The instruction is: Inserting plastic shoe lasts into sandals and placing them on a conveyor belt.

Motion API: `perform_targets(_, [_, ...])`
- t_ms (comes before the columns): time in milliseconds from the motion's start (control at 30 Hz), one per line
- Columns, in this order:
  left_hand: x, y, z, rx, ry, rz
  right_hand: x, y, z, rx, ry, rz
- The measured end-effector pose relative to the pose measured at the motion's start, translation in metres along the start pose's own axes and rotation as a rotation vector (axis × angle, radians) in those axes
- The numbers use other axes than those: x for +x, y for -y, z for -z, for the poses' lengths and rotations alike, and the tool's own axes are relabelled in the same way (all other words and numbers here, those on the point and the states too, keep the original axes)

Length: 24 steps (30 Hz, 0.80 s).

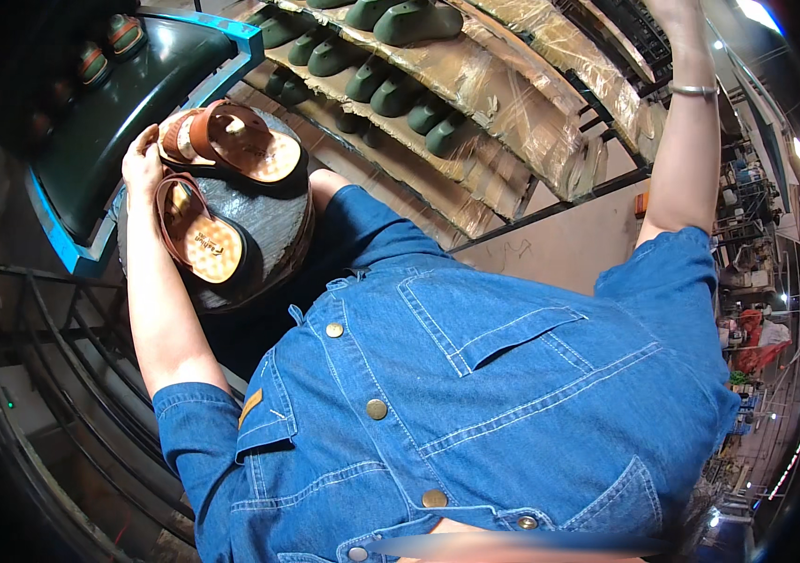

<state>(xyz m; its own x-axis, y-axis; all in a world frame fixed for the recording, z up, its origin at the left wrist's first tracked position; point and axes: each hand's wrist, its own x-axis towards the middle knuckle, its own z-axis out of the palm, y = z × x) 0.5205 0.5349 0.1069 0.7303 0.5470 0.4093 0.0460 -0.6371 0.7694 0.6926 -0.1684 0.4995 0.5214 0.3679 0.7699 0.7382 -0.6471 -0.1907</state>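
Observation:
A pair of brown-strapped sandals with tan, bumpy footbeds rests on a round, grey-topped block at the left. One sandal lies at the far side and the other sandal nearer to me. My left hand is at the outer end of the far sandal, its fingers curled against that end; part of the grip is hidden. Raised at the upper right, my right hand reaches toward the racks. The top edge of the picture cuts off its fingers, and a bracelet circles the wrist.
Beyond the block, slanted shelves covered with cardboard and clear film carry several dark green shoe lasts. A dark conveyor belt with a blue frame runs at the left, more sandals on it. Metal rails stand at the lower left.

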Motion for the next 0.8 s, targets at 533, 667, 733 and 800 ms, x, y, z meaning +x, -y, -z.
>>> perform_targets(533, [-0.022, -0.033, 0.019, -0.054, -0.007, 0.184, -0.304, -0.04, -0.348, 0.322, 0.021, -1.028])
perform_targets(667, [-0.008, -0.068, -0.015, -0.091, 0.085, 0.216, -0.321, -0.097, -0.36, 0.126, -0.07, -1.232])
perform_targets(733, [-0.024, -0.049, 0.013, -0.03, 0.027, 0.218, -0.305, -0.052, -0.359, 0.364, -0.262, -1.256])
perform_targets(800, [-0.036, -0.038, 0.034, -0.027, -0.019, 0.245, -0.3, -0.031, -0.325, 0.596, -0.093, -1.529])
